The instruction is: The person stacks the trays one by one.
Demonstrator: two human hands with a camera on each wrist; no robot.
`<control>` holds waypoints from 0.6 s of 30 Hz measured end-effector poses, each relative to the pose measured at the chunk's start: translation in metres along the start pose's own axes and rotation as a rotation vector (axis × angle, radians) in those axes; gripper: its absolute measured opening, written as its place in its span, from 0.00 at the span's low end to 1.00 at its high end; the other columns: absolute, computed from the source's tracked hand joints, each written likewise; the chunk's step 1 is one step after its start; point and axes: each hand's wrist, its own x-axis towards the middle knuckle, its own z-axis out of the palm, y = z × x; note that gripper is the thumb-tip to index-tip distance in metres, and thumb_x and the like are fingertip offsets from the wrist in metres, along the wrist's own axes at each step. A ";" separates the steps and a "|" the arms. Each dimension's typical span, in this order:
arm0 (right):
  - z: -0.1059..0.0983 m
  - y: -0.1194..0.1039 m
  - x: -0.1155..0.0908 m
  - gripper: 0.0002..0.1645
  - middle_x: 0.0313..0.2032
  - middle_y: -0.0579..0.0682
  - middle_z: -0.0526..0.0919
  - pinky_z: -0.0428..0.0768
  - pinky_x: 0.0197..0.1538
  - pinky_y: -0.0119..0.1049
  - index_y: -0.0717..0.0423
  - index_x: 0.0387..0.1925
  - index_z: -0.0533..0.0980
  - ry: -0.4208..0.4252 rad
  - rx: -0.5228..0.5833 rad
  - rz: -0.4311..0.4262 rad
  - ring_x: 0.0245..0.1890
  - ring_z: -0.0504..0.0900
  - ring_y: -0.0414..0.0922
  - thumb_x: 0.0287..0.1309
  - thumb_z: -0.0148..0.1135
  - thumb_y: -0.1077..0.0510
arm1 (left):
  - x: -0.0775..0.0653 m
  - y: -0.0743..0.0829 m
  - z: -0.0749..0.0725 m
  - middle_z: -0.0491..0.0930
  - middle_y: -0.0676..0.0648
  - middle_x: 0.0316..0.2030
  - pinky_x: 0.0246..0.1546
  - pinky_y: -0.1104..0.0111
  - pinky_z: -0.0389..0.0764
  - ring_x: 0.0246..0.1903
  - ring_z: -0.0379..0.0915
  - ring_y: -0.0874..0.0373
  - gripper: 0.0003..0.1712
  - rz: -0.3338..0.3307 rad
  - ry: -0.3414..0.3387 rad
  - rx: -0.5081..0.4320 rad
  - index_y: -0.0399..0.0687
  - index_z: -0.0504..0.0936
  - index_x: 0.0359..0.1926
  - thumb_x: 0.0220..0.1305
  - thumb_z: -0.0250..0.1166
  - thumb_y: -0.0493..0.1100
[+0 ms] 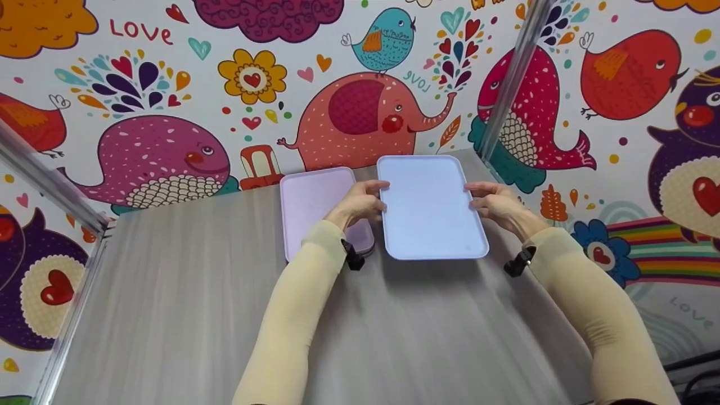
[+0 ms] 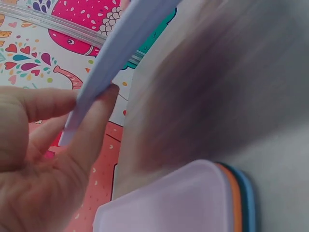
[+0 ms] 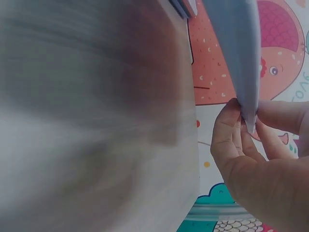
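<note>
A pale blue rectangular tray (image 1: 433,208) is held up above the table between both hands. My left hand (image 1: 363,203) pinches its left edge, thumb on one face and fingers on the other, as the left wrist view shows. At the opposite edge my right hand (image 1: 498,205) pinches the tray in the same way, and the right wrist view shows its fingers (image 3: 227,128) behind the rim. Below and left of the held tray lies a stack of trays with a pink tray (image 1: 312,202) on top, partly hidden by my left hand. Orange, dark green and blue rims show under it.
The wood-grain table (image 1: 185,292) carries the stack near its back edge. Printed panels (image 1: 169,84) with cartoon animals rise behind and at both sides, joined by metal corner strips (image 1: 514,84). Dark cables (image 1: 700,374) lie at the lower right.
</note>
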 end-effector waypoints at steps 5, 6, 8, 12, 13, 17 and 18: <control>0.012 -0.009 0.007 0.39 0.73 0.55 0.66 0.75 0.72 0.48 0.54 0.77 0.70 -0.008 0.022 -0.007 0.65 0.71 0.52 0.67 0.60 0.73 | -0.005 0.005 -0.007 0.73 0.35 0.70 0.33 0.62 0.86 0.44 0.81 0.49 0.40 -0.020 0.069 0.059 0.43 0.74 0.74 0.59 0.64 0.23; 0.015 -0.010 0.009 0.39 0.72 0.55 0.67 0.75 0.72 0.48 0.54 0.77 0.70 -0.011 0.024 -0.011 0.64 0.72 0.52 0.67 0.60 0.74 | -0.006 0.005 -0.010 0.73 0.36 0.71 0.33 0.62 0.86 0.45 0.81 0.49 0.40 -0.024 0.087 0.067 0.43 0.74 0.74 0.59 0.64 0.23; 0.021 -0.013 0.012 0.38 0.72 0.55 0.67 0.74 0.72 0.49 0.53 0.76 0.71 -0.014 0.024 -0.016 0.64 0.72 0.52 0.67 0.60 0.74 | -0.008 0.006 -0.014 0.73 0.36 0.70 0.36 0.60 0.88 0.48 0.80 0.48 0.40 -0.031 0.121 0.072 0.43 0.75 0.74 0.59 0.64 0.22; 0.029 -0.016 0.015 0.38 0.74 0.55 0.67 0.73 0.72 0.49 0.52 0.75 0.72 -0.014 0.018 -0.025 0.65 0.72 0.53 0.66 0.61 0.74 | -0.012 0.008 -0.020 0.74 0.33 0.67 0.39 0.55 0.90 0.52 0.79 0.46 0.41 -0.044 0.154 0.077 0.42 0.75 0.73 0.57 0.63 0.20; 0.031 -0.017 0.016 0.38 0.74 0.56 0.67 0.74 0.72 0.49 0.53 0.75 0.72 -0.014 0.016 -0.032 0.65 0.73 0.54 0.66 0.60 0.74 | -0.013 0.008 -0.021 0.73 0.33 0.66 0.39 0.54 0.90 0.51 0.79 0.46 0.41 -0.045 0.156 0.082 0.41 0.75 0.73 0.57 0.62 0.20; 0.039 -0.020 0.020 0.37 0.70 0.59 0.70 0.82 0.64 0.45 0.56 0.74 0.73 -0.008 0.000 -0.065 0.61 0.75 0.53 0.66 0.59 0.75 | -0.018 0.011 -0.029 0.71 0.32 0.68 0.39 0.55 0.91 0.49 0.79 0.47 0.41 -0.053 0.150 0.116 0.42 0.75 0.74 0.57 0.62 0.20; 0.041 -0.021 0.021 0.36 0.69 0.59 0.71 0.83 0.61 0.44 0.57 0.74 0.73 -0.005 -0.003 -0.072 0.59 0.76 0.53 0.65 0.59 0.75 | -0.019 0.012 -0.031 0.70 0.32 0.69 0.38 0.56 0.91 0.48 0.79 0.48 0.41 -0.055 0.148 0.126 0.42 0.75 0.74 0.58 0.63 0.21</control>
